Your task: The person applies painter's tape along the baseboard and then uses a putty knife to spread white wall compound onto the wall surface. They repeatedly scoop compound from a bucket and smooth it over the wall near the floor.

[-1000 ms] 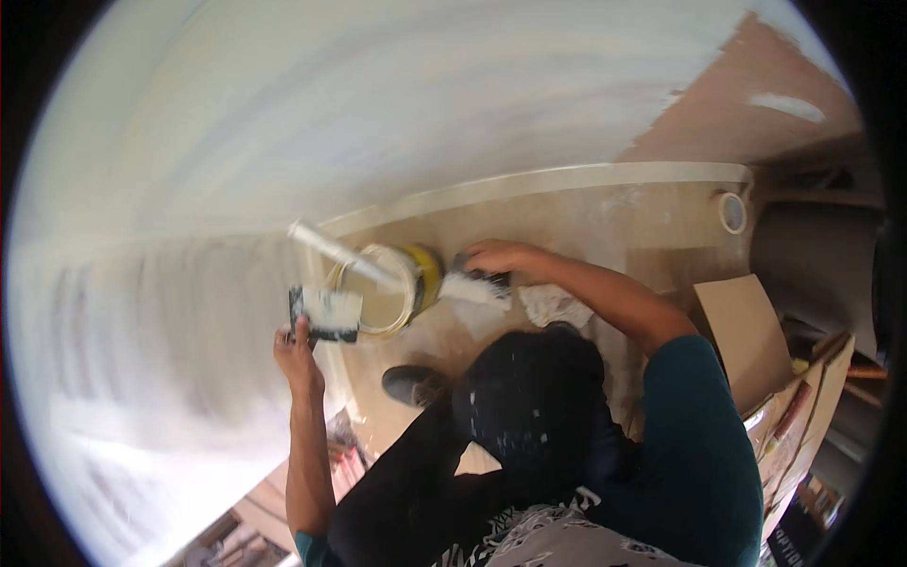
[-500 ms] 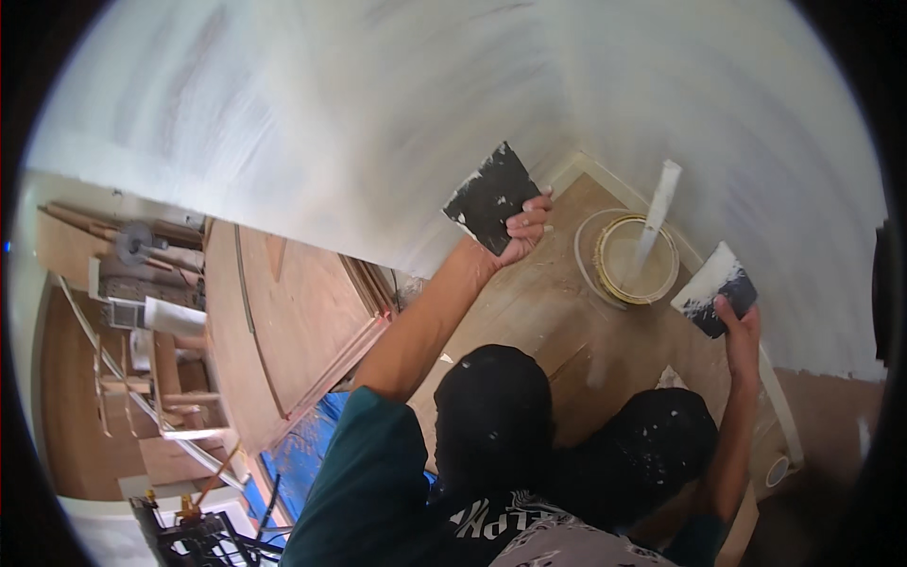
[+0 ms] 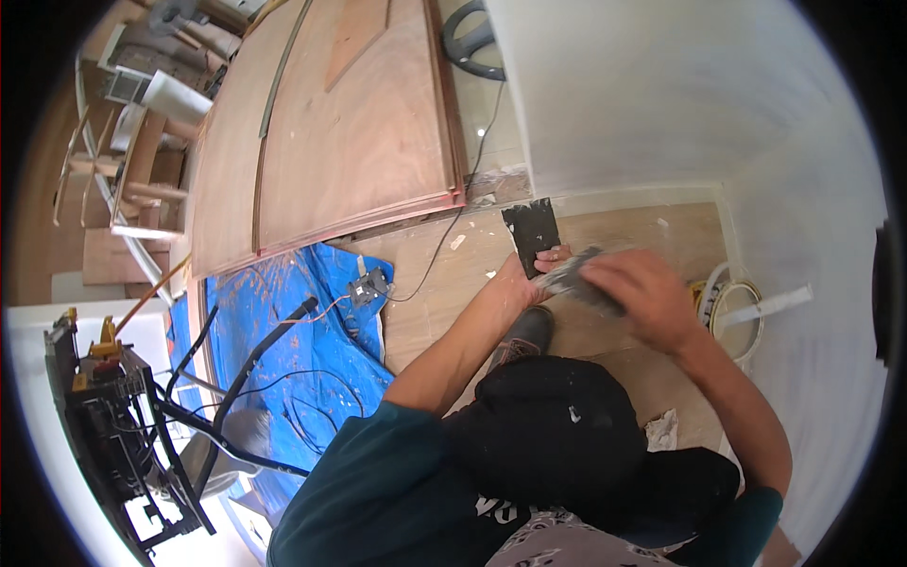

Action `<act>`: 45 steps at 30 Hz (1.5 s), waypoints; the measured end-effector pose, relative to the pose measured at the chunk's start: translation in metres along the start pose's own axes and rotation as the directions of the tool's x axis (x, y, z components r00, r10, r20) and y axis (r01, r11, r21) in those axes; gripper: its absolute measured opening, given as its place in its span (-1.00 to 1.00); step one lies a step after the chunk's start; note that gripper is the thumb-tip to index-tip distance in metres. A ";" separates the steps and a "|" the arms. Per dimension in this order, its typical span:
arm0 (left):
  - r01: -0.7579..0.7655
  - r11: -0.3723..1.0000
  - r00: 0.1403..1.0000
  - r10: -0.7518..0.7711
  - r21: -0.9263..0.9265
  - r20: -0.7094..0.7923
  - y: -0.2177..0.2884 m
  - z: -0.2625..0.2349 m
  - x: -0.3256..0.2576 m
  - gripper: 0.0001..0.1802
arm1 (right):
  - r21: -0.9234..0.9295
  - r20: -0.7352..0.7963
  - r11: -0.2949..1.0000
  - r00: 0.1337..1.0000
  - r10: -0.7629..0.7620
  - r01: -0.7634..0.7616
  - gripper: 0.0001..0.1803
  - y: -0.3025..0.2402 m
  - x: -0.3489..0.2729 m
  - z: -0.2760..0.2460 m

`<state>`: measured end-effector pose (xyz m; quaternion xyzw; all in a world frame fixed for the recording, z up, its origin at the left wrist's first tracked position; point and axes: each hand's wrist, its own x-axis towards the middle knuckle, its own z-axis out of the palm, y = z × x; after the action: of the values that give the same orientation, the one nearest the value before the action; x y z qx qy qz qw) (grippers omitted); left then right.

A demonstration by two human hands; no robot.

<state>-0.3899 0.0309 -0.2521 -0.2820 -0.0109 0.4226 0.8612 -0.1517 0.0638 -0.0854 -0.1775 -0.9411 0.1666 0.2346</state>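
My left hand (image 3: pixel 524 279) grips a black, flat, square-edged putty spreader (image 3: pixel 532 227), held up over the floor near the foot of the wall, with pale smears along its edge. Close beside it, my right hand (image 3: pixel 647 295) is closed on a second dark putty spreader (image 3: pixel 588 283), streaked with white and blurred by motion. Its edge is at or just over the left hand's spreader; whether the two touch I cannot tell. To the right of my right hand stands a round bucket (image 3: pixel 701 295) with a white-coated stick (image 3: pixel 779 304) leaning out of it.
A whitish wall (image 3: pixel 642 113) rises ahead and to the right. Stacked plywood sheets (image 3: pixel 359 142) lie at the left. Below them are a blue tarp (image 3: pixel 274 350), a cable (image 3: pixel 444 241) and a black-framed stand (image 3: pixel 142 416). My shoe (image 3: pixel 529 331) is under my left arm.
My view has swung left, bringing the tarp and more plywood into sight. My hands have come together from wide apart, the right hand's spreader now beside the left's. Both spreaders are still held.
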 end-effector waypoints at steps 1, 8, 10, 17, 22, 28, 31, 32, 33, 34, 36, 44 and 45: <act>-0.038 0.995 0.999 0.038 0.093 -0.001 0.007 -0.007 -0.007 -0.75 | 0.022 0.012 0.997 0.997 -0.073 0.073 -0.49 -0.007 0.015 0.019; -0.290 0.735 0.847 0.495 0.613 -0.193 0.020 0.017 -0.036 -0.70 | 0.060 -0.118 0.998 0.993 0.007 0.000 -0.57 -0.022 0.066 0.108; -0.344 0.760 0.781 0.558 0.552 -0.281 0.036 0.010 -0.043 -0.71 | 0.068 -0.132 0.995 0.988 0.075 -0.067 -0.58 -0.015 0.075 0.129; -0.426 0.803 0.719 0.580 0.417 -0.382 0.064 0.011 -0.061 -0.79 | 0.207 -0.218 0.974 0.966 0.137 -0.091 -0.47 -0.010 0.090 0.164; -0.335 0.697 0.812 0.555 0.634 -0.180 0.081 0.002 -0.088 -0.75 | 0.273 -0.236 0.946 0.941 0.243 -0.176 -0.60 -0.015 0.107 0.164; -0.341 0.633 0.731 0.643 0.695 -0.227 0.083 0.008 -0.090 -0.76 | 0.140 -0.228 0.989 0.971 0.072 -0.041 -0.58 -0.029 0.120 0.170; -0.335 0.569 0.636 0.725 0.751 -0.265 0.072 0.025 -0.087 -0.77 | 0.091 -0.252 0.996 0.968 0.012 0.011 -0.60 -0.036 0.120 0.168; -0.332 0.537 0.597 0.756 0.775 -0.268 0.069 0.032 -0.085 -0.77 | 0.098 -0.271 0.995 0.961 0.054 -0.028 -0.59 -0.032 0.121 0.172; -0.329 0.519 0.583 0.769 0.789 -0.262 0.066 0.032 -0.083 -0.77 | 0.105 -0.288 0.992 0.953 0.096 -0.068 -0.59 -0.028 0.122 0.175; -0.330 0.497 0.573 0.781 0.802 -0.249 0.064 0.032 -0.082 -0.77 | 0.126 -0.284 0.988 0.951 0.126 -0.093 -0.58 -0.021 0.124 0.177; -0.339 0.517 0.731 0.671 0.786 -0.127 0.083 0.015 -0.098 -0.79 | 0.172 -0.274 0.974 0.943 0.190 -0.146 -0.58 -0.009 0.126 0.180; -0.280 0.637 0.901 0.432 0.718 -0.032 0.094 0.008 -0.101 -0.74 | 0.225 -0.195 0.899 0.887 0.419 -0.375 -0.56 0.009 0.120 0.190; -0.296 0.663 0.894 0.446 0.687 -0.046 0.092 0.011 -0.100 -0.74 | 0.228 -0.160 0.879 0.874 0.458 -0.419 -0.55 0.011 0.122 0.185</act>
<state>-0.5235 0.0067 -0.2663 0.0040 0.2890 0.5333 0.7950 -0.3428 0.0810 -0.1977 -0.3809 -0.8260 0.2833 0.3038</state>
